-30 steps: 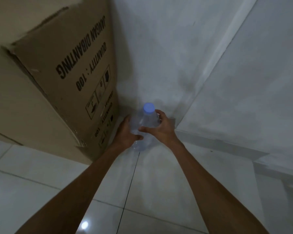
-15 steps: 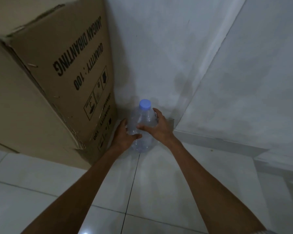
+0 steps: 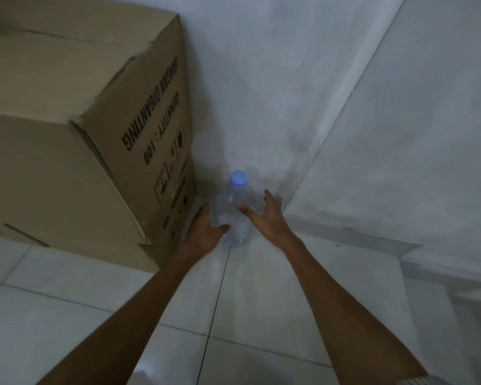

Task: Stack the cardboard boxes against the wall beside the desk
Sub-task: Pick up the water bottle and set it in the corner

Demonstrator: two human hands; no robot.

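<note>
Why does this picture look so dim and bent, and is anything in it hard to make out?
In the head view the room is dimly lit, giving a grey-blue cast; the wide lens makes the wall corner lean and the cardboard box loom; the clear bottle nearly melts into the wall, only its blue cap standing out; the floor tiles carry soft glare at lower left; the left hand and right hand look slightly soft.

both arms outstretched, left hand (image 3: 206, 232), right hand (image 3: 264, 218) cupped
</note>
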